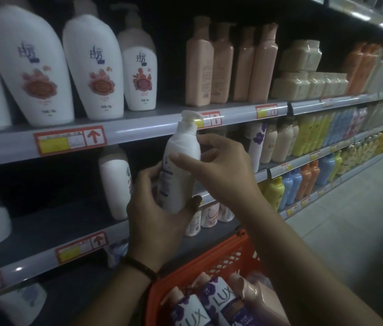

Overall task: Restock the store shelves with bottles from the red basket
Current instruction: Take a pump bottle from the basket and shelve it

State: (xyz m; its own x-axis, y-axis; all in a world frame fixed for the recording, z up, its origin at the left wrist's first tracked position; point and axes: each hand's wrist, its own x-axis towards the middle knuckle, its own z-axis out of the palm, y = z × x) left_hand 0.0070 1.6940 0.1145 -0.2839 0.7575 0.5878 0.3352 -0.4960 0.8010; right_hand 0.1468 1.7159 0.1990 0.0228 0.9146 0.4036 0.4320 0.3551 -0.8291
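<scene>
Keep the white pump bottle (181, 170) upright and carry toward 9 o'clock, into the dark gap on the middle shelf (44, 229) beside the white bottle (115, 184) standing there. Drop the pump head below the upper shelf's lip before pushing in. Land base first, label outward, and probably release the upper hand before the lower.

Gripping low with the left hand (155, 222), with fingers (148, 177) curled round the far side and thumb across the near side at the base. Pinching high with the right hand (223, 170), with thumb and fingertips (207, 140) closed lightly on the shoulder under the pump.

Held in the air at centre, before the shelf edge, above the red basket (209, 260) at 6 o'clock, with LUX bottles (218, 300) waiting inside.
</scene>
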